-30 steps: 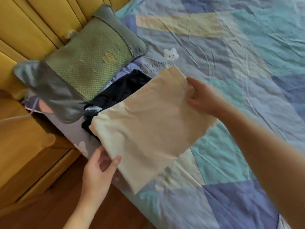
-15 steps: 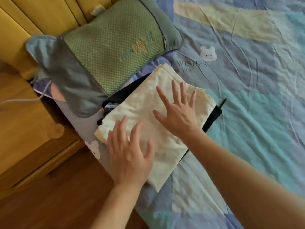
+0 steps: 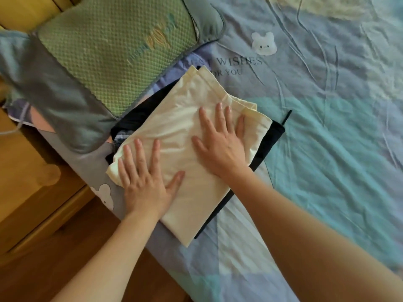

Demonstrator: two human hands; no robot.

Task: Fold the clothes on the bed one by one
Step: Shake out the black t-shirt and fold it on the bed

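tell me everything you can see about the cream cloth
The cream cloth is a plain, soft-looking fabric folded into a flat rectangle, set at a slant near the bed's edge. Layered edges show at its far corner. It lies on top of a dark garment beside the green pillow. The left hand and right hand press flat on it.

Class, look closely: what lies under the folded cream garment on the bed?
A dark folded garment shows along the edges of the cream garment, with a plaid scrap peeking out. Its middle is covered, so anything deeper stays unseen.
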